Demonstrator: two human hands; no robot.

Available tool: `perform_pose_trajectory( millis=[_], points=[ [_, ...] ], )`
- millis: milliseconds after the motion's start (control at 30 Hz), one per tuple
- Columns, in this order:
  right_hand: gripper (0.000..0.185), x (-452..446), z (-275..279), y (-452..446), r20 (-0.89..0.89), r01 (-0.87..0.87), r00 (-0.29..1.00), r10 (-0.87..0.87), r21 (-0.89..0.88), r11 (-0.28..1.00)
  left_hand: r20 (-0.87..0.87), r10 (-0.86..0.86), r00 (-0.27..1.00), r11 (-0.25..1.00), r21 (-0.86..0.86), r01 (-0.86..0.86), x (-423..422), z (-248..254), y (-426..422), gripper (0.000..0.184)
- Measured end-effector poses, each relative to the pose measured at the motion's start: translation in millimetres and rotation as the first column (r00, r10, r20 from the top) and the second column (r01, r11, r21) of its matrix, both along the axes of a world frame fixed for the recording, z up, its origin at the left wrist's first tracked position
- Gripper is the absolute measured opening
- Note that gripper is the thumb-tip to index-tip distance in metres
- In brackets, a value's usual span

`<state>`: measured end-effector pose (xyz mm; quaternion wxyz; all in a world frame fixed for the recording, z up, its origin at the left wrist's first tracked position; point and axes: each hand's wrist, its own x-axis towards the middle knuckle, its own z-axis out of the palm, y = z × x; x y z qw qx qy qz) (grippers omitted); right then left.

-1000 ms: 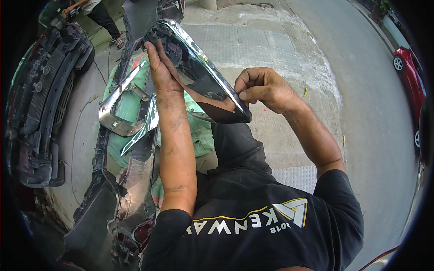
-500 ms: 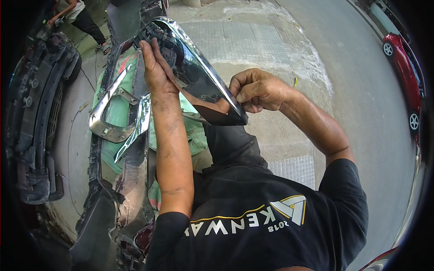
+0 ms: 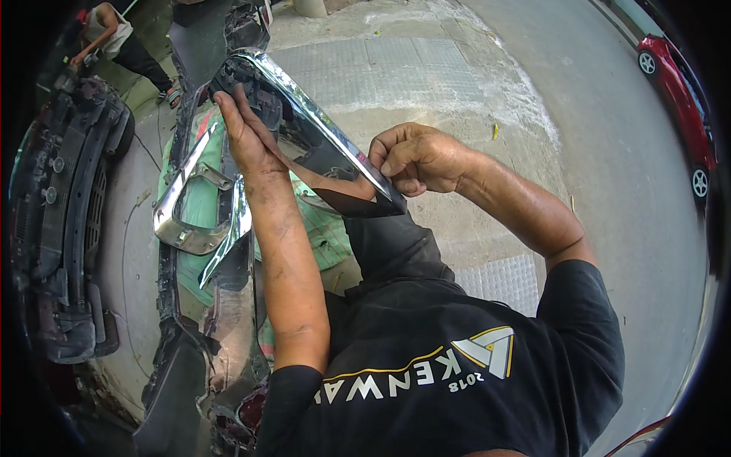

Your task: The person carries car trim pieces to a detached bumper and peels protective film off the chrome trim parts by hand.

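Observation:
A glossy dark panel with a chrome edge (image 3: 320, 126) is held up before my body and mirrors my forearm. My left hand (image 3: 247, 141) supports its left side, with straight fingers along the surface. At the panel's lower right corner, my right hand (image 3: 415, 156) has thumb and forefinger pinched together by the chrome edge; anything between them is too small to make out. Left of my left forearm, a chrome frame with an opening (image 3: 190, 240) lies over green sacking (image 3: 199, 202) and a long dark bumper part.
A dark bumper assembly (image 3: 68, 221) stands at the far left. Behind it a person (image 3: 114, 34) in dark trousers leans over. A long worn bumper (image 3: 232, 305) runs beside my left arm. A red car (image 3: 674, 99) is on the road at right.
The panel and both hands have shifted slightly left in view, while the pinch stays at the same corner. More of the other person now shows at upper left.

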<state>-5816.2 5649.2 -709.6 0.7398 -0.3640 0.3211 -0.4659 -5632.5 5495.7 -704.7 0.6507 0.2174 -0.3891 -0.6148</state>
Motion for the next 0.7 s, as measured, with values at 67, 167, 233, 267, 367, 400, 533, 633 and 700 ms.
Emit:
perform_pose_trajectory(
  millis=[67, 167, 233, 267, 367, 400, 533, 633, 700],
  points=[
    [0.016, -0.1, -1.5, -1.2, -0.007, -0.003, 1.0, 0.003, 0.011, 1.0, 0.014, 0.007, 1.0, 1.0, -0.009, -0.007, 0.4, -3.9, -3.8, 0.092],
    [0.015, -1.0, -5.2, -2.9, 0.042, -0.023, 0.999, 0.021, 0.04, 0.999, 0.026, 0.015, 1.0, 1.0, -0.004, -0.015, 0.6, -4.8, -3.0, 0.095],
    [0.013, 0.8, -6.8, -2.2, 0.049, -0.032, 0.998, 0.03, 0.036, 0.999, 0.047, 0.024, 0.999, 1.0, -0.006, -0.024, 0.6, -5.8, -3.3, 0.097],
    [0.012, 1.3, -7.2, -2.6, 0.053, -0.037, 0.998, 0.035, 0.033, 0.999, 0.057, 0.014, 0.998, 1.0, -0.002, -0.013, 0.4, -4.7, -1.7, 0.097],
    [0.013, 3.3, -7.8, -3.3, 0.057, -0.037, 0.998, 0.036, 0.021, 0.999, 0.094, -0.004, 0.996, 1.0, 0.004, 0.003, 1.3, -0.1, 5.3, 0.098],
    [0.015, 3.2, -9.4, -4.4, 0.054, -0.045, 0.998, 0.045, 0.014, 0.999, 0.105, 0.0, 0.994, 1.0, -0.001, 0.001, 1.6, -0.3, 4.8, 0.099],
    [0.02, 5.3, -20.0, -6.7, 0.053, -0.079, 0.995, 0.08, -0.008, 0.997, 0.117, 0.007, 0.993, 1.0, 0.018, -0.009, 1.6, -2.4, 0.3, 0.097],
    [0.022, 4.8, -12.4, -6.4, 0.077, -0.036, 0.996, 0.035, 0.003, 0.999, 0.107, 0.032, 0.994, 0.999, -0.017, -0.031, 1.5, 1.4, 3.0, 0.097],
    [0.024, 4.3, -7.2, -5.1, 0.079, -0.003, 0.997, 0.003, -0.002, 1.0, 0.133, 0.044, 0.99, 0.999, 0.022, -0.048, 3.7, 3.6, 4.8, 0.095]
  ],
)
